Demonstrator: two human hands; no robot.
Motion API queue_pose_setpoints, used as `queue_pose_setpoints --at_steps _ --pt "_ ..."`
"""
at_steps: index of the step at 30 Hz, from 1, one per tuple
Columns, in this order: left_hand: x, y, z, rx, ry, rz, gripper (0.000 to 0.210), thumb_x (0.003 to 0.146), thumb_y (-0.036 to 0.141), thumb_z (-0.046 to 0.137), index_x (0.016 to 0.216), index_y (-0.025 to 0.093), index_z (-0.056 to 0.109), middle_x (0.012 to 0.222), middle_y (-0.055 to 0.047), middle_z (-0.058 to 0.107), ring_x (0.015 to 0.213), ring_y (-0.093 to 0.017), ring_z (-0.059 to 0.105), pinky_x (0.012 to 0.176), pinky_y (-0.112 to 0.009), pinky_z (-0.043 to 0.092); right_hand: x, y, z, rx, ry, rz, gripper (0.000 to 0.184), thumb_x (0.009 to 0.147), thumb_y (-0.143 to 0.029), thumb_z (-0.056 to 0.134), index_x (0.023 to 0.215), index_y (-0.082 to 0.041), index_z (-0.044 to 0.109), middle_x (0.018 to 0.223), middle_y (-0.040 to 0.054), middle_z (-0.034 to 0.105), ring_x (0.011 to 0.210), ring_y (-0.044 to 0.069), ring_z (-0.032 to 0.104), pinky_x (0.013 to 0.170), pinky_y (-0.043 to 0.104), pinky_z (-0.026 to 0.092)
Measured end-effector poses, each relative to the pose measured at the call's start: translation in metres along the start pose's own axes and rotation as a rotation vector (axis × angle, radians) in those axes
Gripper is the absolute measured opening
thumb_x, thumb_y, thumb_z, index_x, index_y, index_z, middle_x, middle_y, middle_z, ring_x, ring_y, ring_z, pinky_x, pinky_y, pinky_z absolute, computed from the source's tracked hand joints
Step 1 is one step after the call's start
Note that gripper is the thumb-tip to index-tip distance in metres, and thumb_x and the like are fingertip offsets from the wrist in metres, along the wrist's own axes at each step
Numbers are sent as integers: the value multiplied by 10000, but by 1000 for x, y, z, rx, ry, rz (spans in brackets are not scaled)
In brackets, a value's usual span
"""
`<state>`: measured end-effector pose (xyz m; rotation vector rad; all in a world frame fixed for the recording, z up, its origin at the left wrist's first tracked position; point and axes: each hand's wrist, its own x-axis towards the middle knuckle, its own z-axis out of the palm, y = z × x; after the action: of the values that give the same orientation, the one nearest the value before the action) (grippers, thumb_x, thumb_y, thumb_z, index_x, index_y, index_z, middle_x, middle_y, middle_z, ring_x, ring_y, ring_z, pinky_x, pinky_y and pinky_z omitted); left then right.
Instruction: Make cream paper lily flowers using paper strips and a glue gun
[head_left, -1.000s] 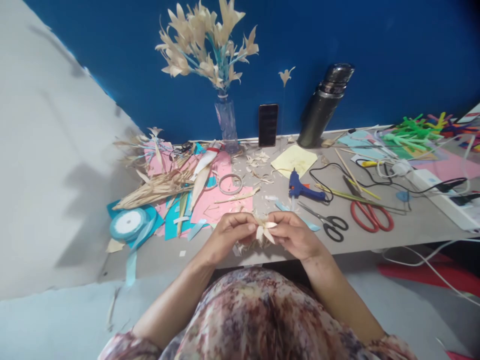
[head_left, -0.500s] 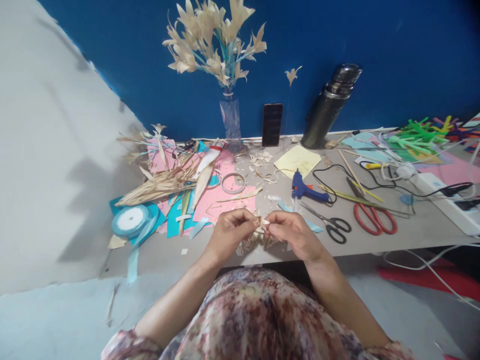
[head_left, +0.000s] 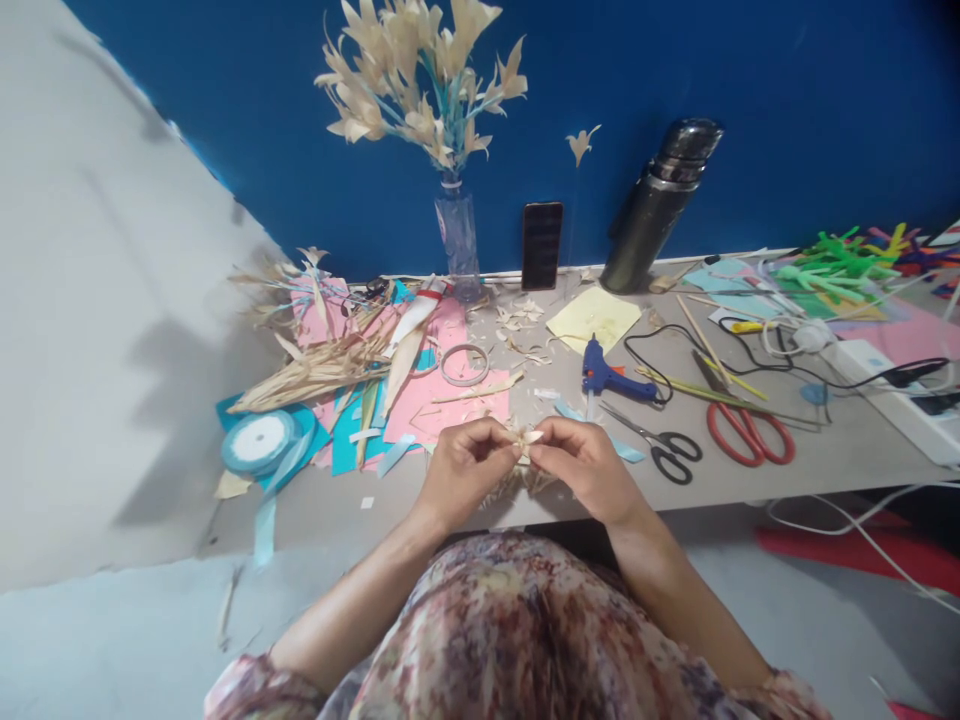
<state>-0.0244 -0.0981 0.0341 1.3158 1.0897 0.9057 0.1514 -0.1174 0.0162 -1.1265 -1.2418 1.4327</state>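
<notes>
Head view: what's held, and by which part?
A pale petalled piece, pinched at its sides, left side by the left hand, right by the right hand; exactly which petals they grip is hidden.

A: Specimen?
B: Dried-husk flower [head_left: 531,437], small, cream-coloured, with thin, papery, tapering petals.

A: State?
B: Partly spread. One pale petal shows clearly, its pointed tip toward the right hand [head_left: 585,465]; the petal count is hidden by fingers.

A: Pose?
B: Pinched from both sides, between the fingertips of the left hand [head_left: 469,470] and those of the right. Base not distinguishable.

A: Position?
B: At the near edge of the grey table [head_left: 337,490], directly above loose pale husk pieces [head_left: 514,492]; contact with them cannot be judged.
</notes>
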Motion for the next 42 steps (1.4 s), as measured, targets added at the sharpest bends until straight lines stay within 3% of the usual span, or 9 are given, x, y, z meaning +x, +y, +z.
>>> queue_pose_setpoints --at_steps 8,17,32,37,39,42 --pt "1 3 -2 24 -109 158 168 782 283 749 678 158 705 652 -23 619 642 -142 551 608 -259 406 7 3 2 466 -137 196 144 683 -260 745 645 -148 662 544 -3 609 450 50 342 452 206 209" --pt "1 3 -4 -67 -165 183 155 790 259 766 684 168 699 645 -5 593 604 -116 511 581 -247 397 10 7 3 659 -239 245 90 635 -211 726 657 -139 677 492 -26 550 422 35 299 440 196 169" --pt "0 5 -5 -35 -199 258 184 820 271 771 696 148 710 636 -9 603 596 -106 489 558 -230 375 9 16 2 723 -286 267 98 655 -208 723 684 -128 673 499 -34 542 420 32 277 451 198 205" --pt "-1 7 -14 -49 -275 97 212 858 336 739 816 131 765 686 -45 677 583 -111 525 553 -233 409 9 12 -2 667 -210 219 120 680 -226 756 689 -131 683 513 -17 571 428 29 306 457 199 180" --pt "0 4 -17 -56 -250 33 247 885 365 708 857 130 776 659 -49 696 536 -103 505 526 -227 399 8 9 -3 667 -183 194 137 696 -234 770 686 -139 672 526 -13 585 431 26 297 465 202 191" --pt "3 -3 -17 -69 -116 33 194 860 336 739 845 145 775 619 -19 669 507 -86 469 498 -208 362 7 5 -3 656 -182 163 157 706 -242 788 690 -142 668 547 -10 595 442 27 310 472 204 197"
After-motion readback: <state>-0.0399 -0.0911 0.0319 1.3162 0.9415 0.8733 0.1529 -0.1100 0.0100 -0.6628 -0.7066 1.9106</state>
